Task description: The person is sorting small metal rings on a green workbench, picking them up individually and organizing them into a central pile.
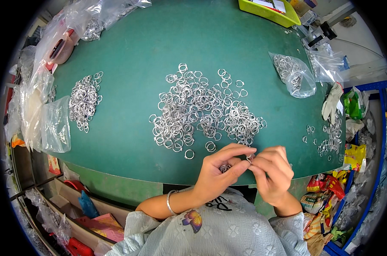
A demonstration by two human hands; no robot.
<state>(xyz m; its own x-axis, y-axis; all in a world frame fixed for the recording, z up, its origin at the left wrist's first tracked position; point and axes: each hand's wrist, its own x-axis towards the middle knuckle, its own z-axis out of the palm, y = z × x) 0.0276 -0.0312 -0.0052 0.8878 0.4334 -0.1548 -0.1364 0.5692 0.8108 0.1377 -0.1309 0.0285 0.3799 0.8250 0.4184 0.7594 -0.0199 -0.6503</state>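
Close to the table's near edge, both hands meet fingertip to fingertip around one small silver metal ring [248, 159]. My left hand [221, 167] is closed, pinching that ring between thumb and forefinger, with several more rings [224, 168] tucked in its curled fingers. My right hand [271, 173] is also closed, its thumb and fingers pressed on the ring from the other side. Just beyond the hands spreads a big loose heap of silver rings [176, 115] on the green table [125, 64]. Two single rings [189, 154] lie nearer than the heap.
A smaller ring pile [83, 102] lies left, beside clear plastic bags [57, 123] and a pink container [62, 49]. On the right are a bag of rings [293, 74], a work glove [331, 102] and scattered rings [330, 138]. A yellow-green tray [272, 13] stands at the far edge.
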